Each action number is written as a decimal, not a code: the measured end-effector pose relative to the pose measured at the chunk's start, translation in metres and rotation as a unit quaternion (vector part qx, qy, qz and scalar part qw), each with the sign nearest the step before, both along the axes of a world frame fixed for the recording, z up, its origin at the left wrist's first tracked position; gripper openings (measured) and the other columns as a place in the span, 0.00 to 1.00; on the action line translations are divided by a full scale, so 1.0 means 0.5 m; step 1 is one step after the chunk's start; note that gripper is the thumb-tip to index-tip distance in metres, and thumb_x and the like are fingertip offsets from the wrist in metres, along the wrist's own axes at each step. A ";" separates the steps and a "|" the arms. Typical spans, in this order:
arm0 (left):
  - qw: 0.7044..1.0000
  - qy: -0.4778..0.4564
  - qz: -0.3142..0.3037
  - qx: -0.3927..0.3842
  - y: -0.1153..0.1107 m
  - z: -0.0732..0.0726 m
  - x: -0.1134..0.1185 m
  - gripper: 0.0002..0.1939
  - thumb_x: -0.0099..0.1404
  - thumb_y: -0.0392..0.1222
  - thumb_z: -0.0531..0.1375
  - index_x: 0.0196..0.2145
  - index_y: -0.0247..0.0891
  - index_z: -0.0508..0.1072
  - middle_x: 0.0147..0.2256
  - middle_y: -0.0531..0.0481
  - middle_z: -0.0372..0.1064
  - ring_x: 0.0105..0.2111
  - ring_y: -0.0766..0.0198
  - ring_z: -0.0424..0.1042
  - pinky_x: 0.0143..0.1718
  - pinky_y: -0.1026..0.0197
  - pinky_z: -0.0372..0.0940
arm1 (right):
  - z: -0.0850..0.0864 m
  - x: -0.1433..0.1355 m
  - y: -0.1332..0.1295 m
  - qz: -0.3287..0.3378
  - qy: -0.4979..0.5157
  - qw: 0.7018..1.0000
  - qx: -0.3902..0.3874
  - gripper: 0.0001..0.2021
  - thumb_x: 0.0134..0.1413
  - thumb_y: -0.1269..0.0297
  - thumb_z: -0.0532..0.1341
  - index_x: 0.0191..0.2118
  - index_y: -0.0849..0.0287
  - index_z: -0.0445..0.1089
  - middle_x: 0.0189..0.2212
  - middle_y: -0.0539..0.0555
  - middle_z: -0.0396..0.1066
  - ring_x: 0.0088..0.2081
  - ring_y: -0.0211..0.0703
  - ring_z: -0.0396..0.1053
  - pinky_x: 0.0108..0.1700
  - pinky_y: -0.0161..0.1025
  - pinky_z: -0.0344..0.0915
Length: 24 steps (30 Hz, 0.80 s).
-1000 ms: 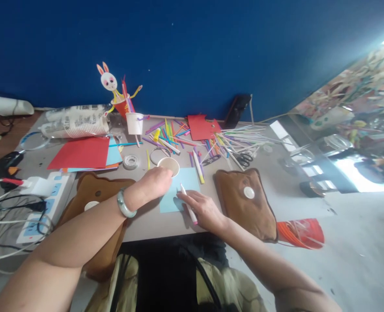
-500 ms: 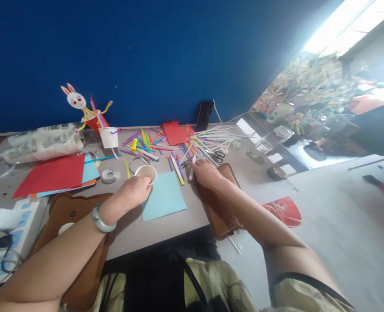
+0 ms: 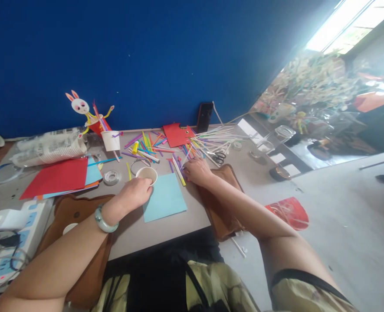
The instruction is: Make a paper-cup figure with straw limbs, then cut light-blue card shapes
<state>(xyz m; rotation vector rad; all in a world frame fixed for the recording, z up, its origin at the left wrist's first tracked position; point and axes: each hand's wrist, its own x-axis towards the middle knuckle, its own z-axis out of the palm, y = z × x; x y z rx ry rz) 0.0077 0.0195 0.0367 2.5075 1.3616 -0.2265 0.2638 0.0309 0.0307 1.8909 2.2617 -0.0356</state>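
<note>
My left hand [image 3: 137, 191] is closed on the near rim of a white paper cup [image 3: 147, 174], which stands upright at the top left corner of a light blue sheet [image 3: 165, 197]. Farther right, my right hand [image 3: 198, 171] reaches down over the table beside a yellow-tipped marker [image 3: 178, 171]; its fingers are bent, and what they touch or hold is too small to make out. Coloured sticks [image 3: 146, 145] and a red cut sheet [image 3: 176, 134] lie beyond both hands. Black-handled scissors [image 3: 218, 157] rest just past my right hand.
A rabbit figure [image 3: 80, 106] stands behind a white cup [image 3: 110, 141] at the back left. Stacked cups in plastic [image 3: 50, 149], red paper [image 3: 57, 177], a tape roll [image 3: 111, 177] and a power strip [image 3: 25, 238] are on the left. A phone [image 3: 205, 116] leans on the blue wall.
My right hand has shifted slightly left, towards the yellow-tipped marker; the white marker by its fingers is no longer visible. My left hand stays on the cup.
</note>
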 end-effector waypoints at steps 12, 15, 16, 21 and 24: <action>1.000 -0.004 0.004 0.001 -0.003 0.005 0.002 0.14 0.67 0.38 0.48 0.36 0.36 0.74 0.35 0.38 0.76 0.37 0.53 0.76 0.35 0.58 0.64 | 0.009 -0.007 0.055 -0.084 0.009 0.996 -0.039 0.14 0.59 0.63 0.55 0.42 0.61 0.76 0.40 0.62 0.78 0.44 0.51 0.74 0.44 0.39 0.62; 1.000 -0.008 -0.004 0.005 -0.001 0.002 0.000 0.14 0.67 0.37 0.48 0.35 0.37 0.74 0.34 0.38 0.75 0.37 0.53 0.76 0.35 0.58 0.64 | 0.013 0.001 0.055 -0.098 0.010 0.995 -0.029 0.16 0.60 0.64 0.54 0.49 0.61 0.73 0.43 0.62 0.77 0.45 0.51 0.73 0.43 0.40 0.63; 1.000 -0.009 -0.005 0.006 0.000 0.000 0.000 0.14 0.67 0.37 0.48 0.35 0.37 0.74 0.33 0.38 0.75 0.37 0.53 0.76 0.35 0.58 0.64 | 0.012 0.001 0.053 -0.098 0.011 0.995 -0.027 0.16 0.60 0.63 0.54 0.50 0.61 0.72 0.43 0.62 0.77 0.45 0.51 0.73 0.43 0.39 0.63; 1.000 -0.025 0.000 0.000 0.001 -0.006 -0.001 0.15 0.68 0.39 0.48 0.34 0.36 0.73 0.32 0.38 0.74 0.35 0.52 0.76 0.33 0.57 0.64 | -0.005 -0.023 0.031 -0.071 0.013 0.997 -0.042 0.14 0.60 0.56 0.55 0.42 0.57 0.75 0.39 0.59 0.78 0.42 0.48 0.74 0.42 0.38 0.63; 0.999 -0.034 0.006 -0.015 0.000 -0.003 0.001 0.15 0.68 0.40 0.48 0.35 0.35 0.74 0.33 0.38 0.75 0.35 0.52 0.76 0.34 0.57 0.65 | -0.015 -0.042 0.025 -0.066 0.001 0.997 -0.044 0.15 0.59 0.57 0.56 0.43 0.59 0.74 0.38 0.61 0.78 0.43 0.51 0.75 0.41 0.39 0.63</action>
